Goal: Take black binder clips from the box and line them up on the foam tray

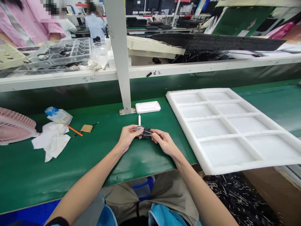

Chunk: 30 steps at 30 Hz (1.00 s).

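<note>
Over the green table top, my left hand pinches a small grey-blue flat piece whose kind I cannot make out. A black binder clip with silver wire handles sits against the piece's right side. My right hand is closed with its fingertips on the clip's wire handles. Whether the clip's jaws grip the piece is too small to tell. Just behind the hands lies a white pen-shaped stick, its lower end hidden by the left hand and the piece. Farther back is a white rounded oblong device.
A white foam tray with several compartments lies to the right. Below it, a box holds many binder clips. At left are crumpled tissues, a plastic bottle and a pink fan. A white post rises ahead.
</note>
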### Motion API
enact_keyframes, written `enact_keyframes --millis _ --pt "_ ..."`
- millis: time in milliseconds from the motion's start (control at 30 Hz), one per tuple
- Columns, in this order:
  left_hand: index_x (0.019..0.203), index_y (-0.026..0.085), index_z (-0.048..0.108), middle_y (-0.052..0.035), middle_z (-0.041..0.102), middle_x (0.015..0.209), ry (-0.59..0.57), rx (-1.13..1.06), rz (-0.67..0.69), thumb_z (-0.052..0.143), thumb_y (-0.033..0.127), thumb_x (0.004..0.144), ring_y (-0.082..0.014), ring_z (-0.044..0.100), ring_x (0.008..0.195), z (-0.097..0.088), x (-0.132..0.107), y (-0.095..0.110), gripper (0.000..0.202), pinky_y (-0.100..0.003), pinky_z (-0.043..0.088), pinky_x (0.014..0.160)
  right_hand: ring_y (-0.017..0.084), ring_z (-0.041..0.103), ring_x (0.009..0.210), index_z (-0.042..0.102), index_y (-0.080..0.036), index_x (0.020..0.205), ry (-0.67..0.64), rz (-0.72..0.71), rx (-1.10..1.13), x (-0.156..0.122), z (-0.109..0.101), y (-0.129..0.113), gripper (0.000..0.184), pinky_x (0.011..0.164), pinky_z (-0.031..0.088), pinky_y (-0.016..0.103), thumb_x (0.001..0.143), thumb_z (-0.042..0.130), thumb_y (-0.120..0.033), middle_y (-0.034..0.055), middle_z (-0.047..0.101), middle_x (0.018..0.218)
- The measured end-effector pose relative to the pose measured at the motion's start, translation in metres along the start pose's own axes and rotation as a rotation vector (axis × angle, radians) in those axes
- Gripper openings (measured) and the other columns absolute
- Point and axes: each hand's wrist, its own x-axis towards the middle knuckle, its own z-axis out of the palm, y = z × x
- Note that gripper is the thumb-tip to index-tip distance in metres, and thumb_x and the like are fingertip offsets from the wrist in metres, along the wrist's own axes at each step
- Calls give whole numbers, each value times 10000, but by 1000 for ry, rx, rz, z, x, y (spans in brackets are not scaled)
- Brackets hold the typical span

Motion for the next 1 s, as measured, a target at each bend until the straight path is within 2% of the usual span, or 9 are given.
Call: enact_keyframes --millis 167,300,400,500,533,600,700,833,1000 --pt "909 98 774 -99 750 818 -2 10 12 915 372 615 -154 657 647 -1 2 -1 426 -261 541 620 159 530 656 657 -104 1228 66 8 7 0 16 -6 518 635 435 283 991 549 -551 34 593 773" --pt "1044 120 754 -87 758 923 -5 -2 -2 911 324 625 -152 687 744 2 2 2 492 -213 548 660 188 623 841 493 -162 1433 127 7 95 -47 16 -22 600 802 493 321 968 598 -527 74 664 1010" --pt "1108 169 735 -33 742 875 -31 -36 -40 896 266 642 -125 676 736 6 7 6 503 -180 565 674 199 639 919 546 -179 1381 -168 101 186 -113 -14 -37 564 841 508 322 920 696 -467 92 672 1099" --pt "1104 217 743 -21 717 861 -51 -28 -107 866 257 674 -146 666 728 13 8 8 449 -208 600 641 222 660 926 662 -132 1185 -486 302 238 -187 -69 -35 423 839 528 330 906 713 -446 110 691 1040" --pt "1098 230 746 -27 712 870 -52 -15 -133 854 269 692 -172 679 750 17 7 8 422 -236 616 646 223 665 903 670 -126 1126 -416 368 215 -208 -90 -26 384 818 533 329 921 689 -451 106 695 1001" --pt "1098 243 743 -39 702 889 -67 5 -171 841 296 710 -233 707 811 24 2 8 404 -302 643 678 218 661 864 643 -119 1045 -61 484 51 -238 -131 5 323 787 531 323 995 565 -429 104 690 948" --pt "1115 244 728 -34 682 902 -116 17 -184 854 310 687 -280 723 843 35 -7 7 451 -369 659 696 208 634 894 616 -111 1052 494 745 -566 -253 -174 71 189 790 485 284 1010 486 -242 119 681 982" --pt "1137 248 701 -19 672 911 -180 73 -191 862 290 682 -247 711 743 42 -13 6 484 -326 622 550 257 596 1039 631 -100 1086 537 842 -716 -243 -187 137 202 860 430 279 899 667 -168 172 659 1114" --pt "1142 229 690 -34 668 861 -220 96 -159 862 262 676 -209 664 647 37 -12 7 499 -261 521 443 259 608 1013 654 -120 964 529 870 -756 -242 -189 166 77 844 410 269 943 612 -181 157 676 1018"
